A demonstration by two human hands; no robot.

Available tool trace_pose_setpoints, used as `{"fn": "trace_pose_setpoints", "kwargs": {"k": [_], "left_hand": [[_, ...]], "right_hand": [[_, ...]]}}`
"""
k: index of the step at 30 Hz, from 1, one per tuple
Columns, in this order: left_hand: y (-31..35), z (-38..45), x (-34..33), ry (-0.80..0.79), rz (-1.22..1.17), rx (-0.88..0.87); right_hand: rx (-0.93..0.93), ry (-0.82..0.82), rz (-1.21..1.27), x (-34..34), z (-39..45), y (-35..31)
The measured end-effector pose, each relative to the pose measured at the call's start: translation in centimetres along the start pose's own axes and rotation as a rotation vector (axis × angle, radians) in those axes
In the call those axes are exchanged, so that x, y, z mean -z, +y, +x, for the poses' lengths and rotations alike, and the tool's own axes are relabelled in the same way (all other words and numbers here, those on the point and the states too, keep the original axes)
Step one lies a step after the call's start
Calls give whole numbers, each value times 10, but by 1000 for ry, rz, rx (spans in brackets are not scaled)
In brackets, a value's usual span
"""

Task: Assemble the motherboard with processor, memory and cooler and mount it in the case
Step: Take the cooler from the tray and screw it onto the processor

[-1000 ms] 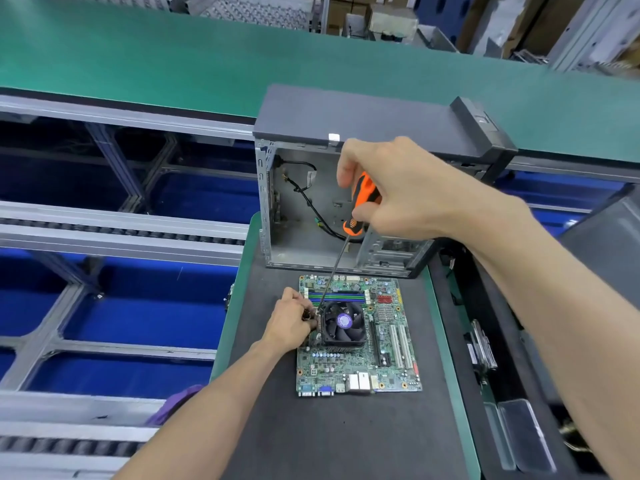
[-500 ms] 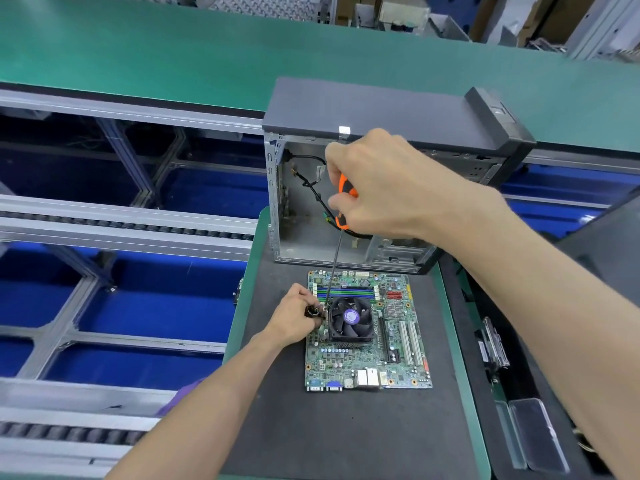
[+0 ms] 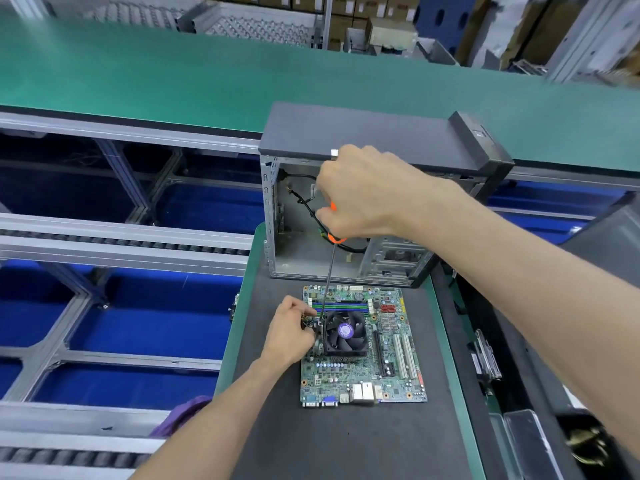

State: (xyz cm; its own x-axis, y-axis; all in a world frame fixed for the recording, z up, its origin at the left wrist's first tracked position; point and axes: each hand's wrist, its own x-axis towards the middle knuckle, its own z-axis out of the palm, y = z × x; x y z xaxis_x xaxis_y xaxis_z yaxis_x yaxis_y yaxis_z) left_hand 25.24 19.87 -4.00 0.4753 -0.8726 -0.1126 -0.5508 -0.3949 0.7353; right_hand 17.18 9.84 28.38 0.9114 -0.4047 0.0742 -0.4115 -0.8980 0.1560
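The right hand point(image 3: 367, 195) grips the screwdriver point(image 3: 327, 271), its shaft slanting down to the cooler's point(image 3: 344, 332) left corner on the motherboard point(image 3: 394, 368), where the left hand point(image 3: 289, 332) pinches.

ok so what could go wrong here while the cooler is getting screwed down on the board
The screwdriver tip sits at the cooler's far-left corner with the left hand's fingers right beside it; a slip could jab them or gouge the motherboard. The right hand grips high on a long shaft, so it may tilt off the screw.
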Motion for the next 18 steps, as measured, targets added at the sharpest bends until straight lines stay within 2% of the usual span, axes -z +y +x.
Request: {"fn": "trace_pose_setpoints", "kwargs": {"k": [3,5,7,9,12,14,16,18], "left_hand": [[34,-12,24,192,-254,-207],[72,-16,43,242,-497,-368],[115,-16,59,293,-684,-424],[155,-13,69,398,-760,-404],[199,-2,79,612,-729,-218],[213,4,81,750,-568,-182],[217,11,79,769,-352,-201],[214,17,77,726,-371,-206]], "right_hand": [[46,-78,44,1,0,2],[52,-54,65,-1,1,4],[36,-29,92,-3,0,5],[18,-12,111,-6,-1,4],[-53,75,53,-11,-4,2],[-104,139,-12,-13,-8,0],[-132,200,-82,-15,-11,0],[-135,227,-137,-15,-14,4]]}}
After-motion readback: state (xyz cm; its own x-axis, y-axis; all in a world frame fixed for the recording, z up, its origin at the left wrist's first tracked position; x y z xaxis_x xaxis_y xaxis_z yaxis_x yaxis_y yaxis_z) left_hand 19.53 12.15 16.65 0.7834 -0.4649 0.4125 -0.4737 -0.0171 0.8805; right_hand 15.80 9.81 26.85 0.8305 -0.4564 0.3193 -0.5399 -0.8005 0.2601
